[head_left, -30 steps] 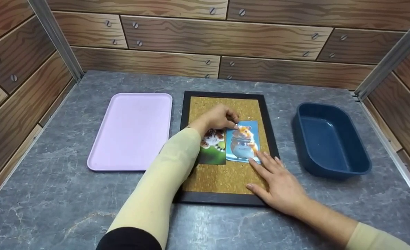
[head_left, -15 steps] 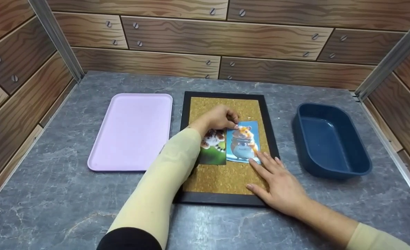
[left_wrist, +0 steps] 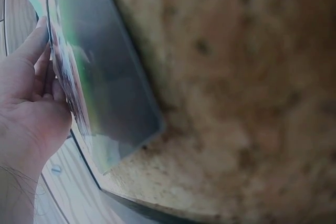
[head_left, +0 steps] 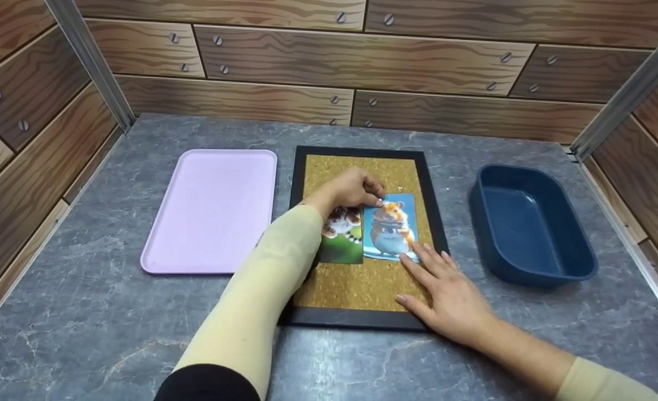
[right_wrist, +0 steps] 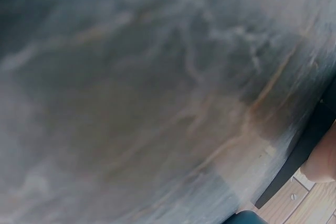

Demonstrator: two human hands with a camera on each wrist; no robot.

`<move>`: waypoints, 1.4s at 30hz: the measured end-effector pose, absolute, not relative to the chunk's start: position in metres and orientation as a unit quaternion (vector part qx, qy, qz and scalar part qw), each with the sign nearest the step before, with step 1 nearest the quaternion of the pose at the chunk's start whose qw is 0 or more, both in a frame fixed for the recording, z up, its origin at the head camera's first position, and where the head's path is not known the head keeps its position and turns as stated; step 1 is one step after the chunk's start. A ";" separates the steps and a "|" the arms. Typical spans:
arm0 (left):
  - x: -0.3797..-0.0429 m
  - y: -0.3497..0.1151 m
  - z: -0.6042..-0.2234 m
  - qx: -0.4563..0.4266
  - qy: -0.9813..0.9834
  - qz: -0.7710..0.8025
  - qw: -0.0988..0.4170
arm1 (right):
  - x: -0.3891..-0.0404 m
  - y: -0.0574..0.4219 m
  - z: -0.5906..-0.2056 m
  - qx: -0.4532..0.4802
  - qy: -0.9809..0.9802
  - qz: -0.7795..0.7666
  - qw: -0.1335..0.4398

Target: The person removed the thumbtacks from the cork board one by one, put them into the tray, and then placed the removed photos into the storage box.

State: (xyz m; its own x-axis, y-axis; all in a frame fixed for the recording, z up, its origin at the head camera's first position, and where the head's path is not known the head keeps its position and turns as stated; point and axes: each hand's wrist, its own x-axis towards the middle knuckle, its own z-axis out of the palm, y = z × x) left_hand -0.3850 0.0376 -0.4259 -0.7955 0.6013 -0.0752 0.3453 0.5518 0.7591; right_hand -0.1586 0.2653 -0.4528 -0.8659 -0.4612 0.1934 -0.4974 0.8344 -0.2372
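A cork board [head_left: 356,287] in a black frame lies in the middle of the table. Two pictures rest on it side by side: a hamster picture [head_left: 393,228] on the right and a tiger picture [head_left: 340,250] on the left, partly covered by the left arm. At the hamster picture's top left corner, my left hand [head_left: 351,186] pinches a small pale push pin, mostly hidden by thumb and finger. My right hand [head_left: 451,298] lies flat with fingers spread, fingertips on that picture's lower right corner and palm over the frame. In the left wrist view, the tiger picture's near edge [left_wrist: 126,108] lifts slightly.
A lilac tray [head_left: 211,211] lies left of the board. To the right stands a deep dark blue bin [head_left: 535,234]. Wood-patterned panels [head_left: 329,61] wall in the back and sides of the grey marbled table [head_left: 83,312].
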 end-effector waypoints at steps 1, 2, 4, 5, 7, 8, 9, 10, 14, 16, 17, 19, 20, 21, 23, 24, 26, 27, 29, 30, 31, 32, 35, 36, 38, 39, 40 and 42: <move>-0.385 0.038 -0.426 0.272 0.866 0.385 0.165 | -0.159 0.265 -0.453 0.250 -0.956 0.141 0.065; -0.385 0.038 -0.425 0.272 0.867 0.384 0.165 | -0.158 0.266 -0.453 0.250 -0.956 0.141 0.066; -0.385 0.039 -0.425 0.274 0.865 0.387 0.166 | -0.158 0.266 -0.453 0.250 -0.955 0.143 0.067; -0.385 0.039 -0.424 0.275 0.864 0.388 0.167 | -0.158 0.266 -0.453 0.249 -0.955 0.144 0.068; -0.385 0.040 -0.424 0.274 0.862 0.392 0.168 | -0.158 0.266 -0.453 0.250 -0.955 0.144 0.069; -0.385 0.039 -0.424 0.274 0.861 0.394 0.167 | -0.158 0.266 -0.453 0.250 -0.955 0.144 0.069; -0.384 0.039 -0.424 0.273 0.861 0.395 0.167 | -0.158 0.266 -0.453 0.251 -0.955 0.145 0.068; -0.384 0.039 -0.424 0.271 0.862 0.395 0.167 | -0.158 0.266 -0.453 0.251 -0.955 0.144 0.067; -0.383 0.038 -0.423 0.267 0.864 0.392 0.168 | -0.158 0.266 -0.453 0.251 -0.955 0.143 0.065; -0.382 0.038 -0.423 0.267 0.865 0.391 0.169 | -0.158 0.266 -0.453 0.252 -0.955 0.143 0.069; -0.382 0.038 -0.422 0.266 0.864 0.391 0.170 | -0.158 0.266 -0.453 0.253 -0.954 0.142 0.071; -0.381 0.038 -0.421 0.263 0.863 0.394 0.173 | -0.158 0.266 -0.453 0.255 -0.953 0.142 0.075; -0.380 0.038 -0.421 0.262 0.863 0.395 0.174 | -0.158 0.266 -0.454 0.257 -0.953 0.142 0.077; -0.380 0.038 -0.421 0.260 0.864 0.395 0.175 | -0.158 0.266 -0.454 0.258 -0.953 0.141 0.079; -0.379 0.037 -0.420 0.255 0.863 0.399 0.178 | -0.158 0.266 -0.454 0.257 -0.953 0.139 0.080; -0.379 0.037 -0.420 0.253 0.862 0.401 0.180 | -0.158 0.266 -0.454 0.257 -0.953 0.139 0.080; -0.378 0.037 -0.419 0.250 0.861 0.403 0.183 | -0.158 0.266 -0.455 0.254 -0.954 0.138 0.078; -0.377 0.038 -0.419 0.247 0.861 0.405 0.186 | -0.158 0.266 -0.455 0.253 -0.955 0.137 0.077; -0.376 0.037 -0.418 0.240 0.862 0.404 0.187 | -0.158 0.265 -0.455 0.252 -0.955 0.138 0.075; -0.375 0.037 -0.417 0.239 0.864 0.402 0.186 | -0.158 0.264 -0.456 0.251 -0.955 0.138 0.075; -0.375 0.037 -0.416 0.237 0.865 0.402 0.186 | -0.158 0.264 -0.456 0.251 -0.955 0.139 0.075; -0.374 0.037 -0.415 0.235 0.864 0.405 0.187 | -0.158 0.264 -0.456 0.252 -0.955 0.139 0.077; -0.372 0.037 -0.413 0.246 0.862 0.406 0.177 | -0.158 0.264 -0.456 0.253 -0.954 0.138 0.082; -0.371 0.037 -0.413 0.250 0.861 0.408 0.174 | -0.158 0.264 -0.456 0.254 -0.954 0.137 0.084; -0.370 0.037 -0.412 0.253 0.856 0.415 0.175 | -0.158 0.264 -0.456 0.254 -0.954 0.136 0.084; -0.369 0.037 -0.412 0.254 0.855 0.417 0.174 | -0.158 0.264 -0.456 0.253 -0.954 0.136 0.083; -0.369 0.037 -0.412 0.251 0.853 0.422 0.176 | -0.158 0.265 -0.455 0.253 -0.954 0.136 0.081; -0.367 0.038 -0.411 0.243 0.847 0.435 0.184 | -0.158 0.266 -0.454 0.252 -0.955 0.136 0.078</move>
